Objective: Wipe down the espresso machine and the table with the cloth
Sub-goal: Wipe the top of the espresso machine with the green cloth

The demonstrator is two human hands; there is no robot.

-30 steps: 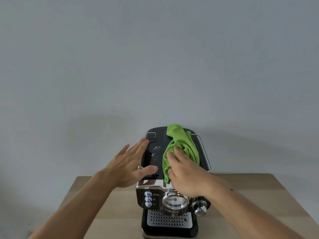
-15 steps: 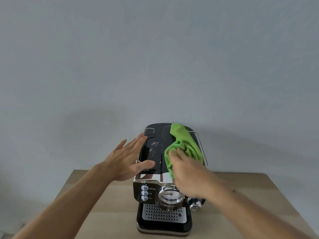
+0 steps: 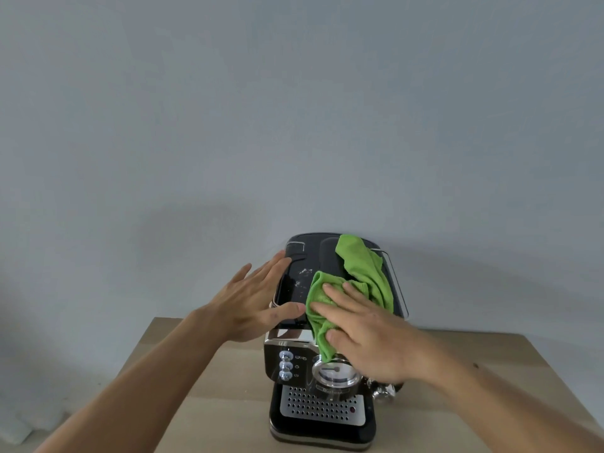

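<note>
While left hand point(image 3: 253, 304) braces espresso machine point(image 3: 322, 380), right hand point(image 3: 366, 335) flat on cloth point(image 3: 362, 273)

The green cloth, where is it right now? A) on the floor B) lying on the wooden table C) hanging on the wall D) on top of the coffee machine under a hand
D: the green cloth lies across the black top of the espresso machine, and the right hand presses flat on it.

My hands and the cloth point(image 3: 362, 276) crowded the espresso machine point(image 3: 322, 387) top; table point(image 3: 202, 397) lay bare either side of it.
</note>
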